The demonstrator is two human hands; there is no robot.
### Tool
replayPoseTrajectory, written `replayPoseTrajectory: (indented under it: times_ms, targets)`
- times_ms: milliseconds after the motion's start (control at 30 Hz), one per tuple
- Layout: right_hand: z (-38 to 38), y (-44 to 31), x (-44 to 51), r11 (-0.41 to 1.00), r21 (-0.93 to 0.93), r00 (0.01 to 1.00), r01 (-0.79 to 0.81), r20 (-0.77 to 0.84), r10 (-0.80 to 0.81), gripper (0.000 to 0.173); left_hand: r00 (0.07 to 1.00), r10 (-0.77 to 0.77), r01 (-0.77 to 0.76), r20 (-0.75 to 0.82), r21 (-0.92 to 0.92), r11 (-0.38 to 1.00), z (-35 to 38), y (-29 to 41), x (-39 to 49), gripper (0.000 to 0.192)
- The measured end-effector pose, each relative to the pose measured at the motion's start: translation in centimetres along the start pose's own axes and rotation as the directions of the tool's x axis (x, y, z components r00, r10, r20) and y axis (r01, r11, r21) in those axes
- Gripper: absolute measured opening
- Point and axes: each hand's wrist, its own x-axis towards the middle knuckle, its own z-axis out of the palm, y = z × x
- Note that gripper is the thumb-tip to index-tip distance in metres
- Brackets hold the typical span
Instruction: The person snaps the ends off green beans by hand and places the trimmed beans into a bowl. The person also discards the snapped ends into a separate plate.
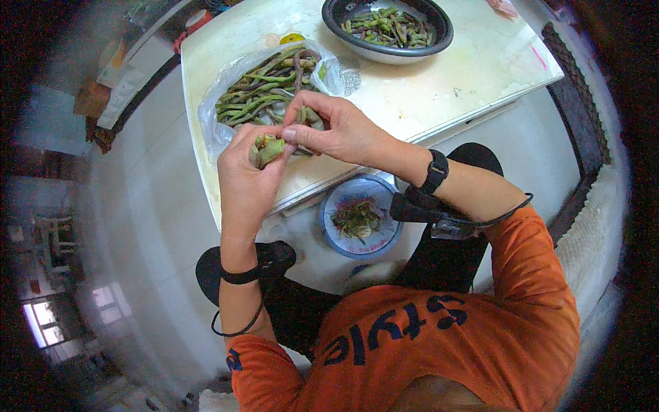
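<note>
My left hand (249, 172) is curled around several broken green bean pieces (270, 151), which show between thumb and fingers. My right hand (342, 129) meets it at the fingertips and holds a flat green pod (310, 117), partly hidden by the fingers. Both hands are over the near left part of a cream table (427, 110). Just beyond them lies an opened clear plastic bag (212, 110) full of long green and purplish beans (257, 92). Farther off, a bowl with a dark rim (396, 53) contains short bean pieces (391, 28).
Below the table's near edge, between my legs, stands a round blue-rimmed bin (327, 239) with bean trimmings (358, 219) inside. A yellow-green fruit (292, 38) lies behind the bag. A pink item (503, 7) is at the far right corner. Black straps (437, 170) circle my wrists.
</note>
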Motion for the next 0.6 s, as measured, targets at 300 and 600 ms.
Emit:
replayPoseTrajectory:
  times_ms: [300,600]
  targets:
    - [-1.6,0.2,0.6,0.241,0.806,0.830,-0.540,0.464,0.310,0.019,0.952,-0.272,0.306,0.141,-0.402,0.863,-1.0,0.0,-0.1,0.011]
    - [-0.7,0.6,0.1,0.408,0.723,0.825,-0.558,0.428,0.370,0.024,0.956,-0.290,0.271,0.054,-0.548,0.791,0.1,-0.7,0.6,0.025]
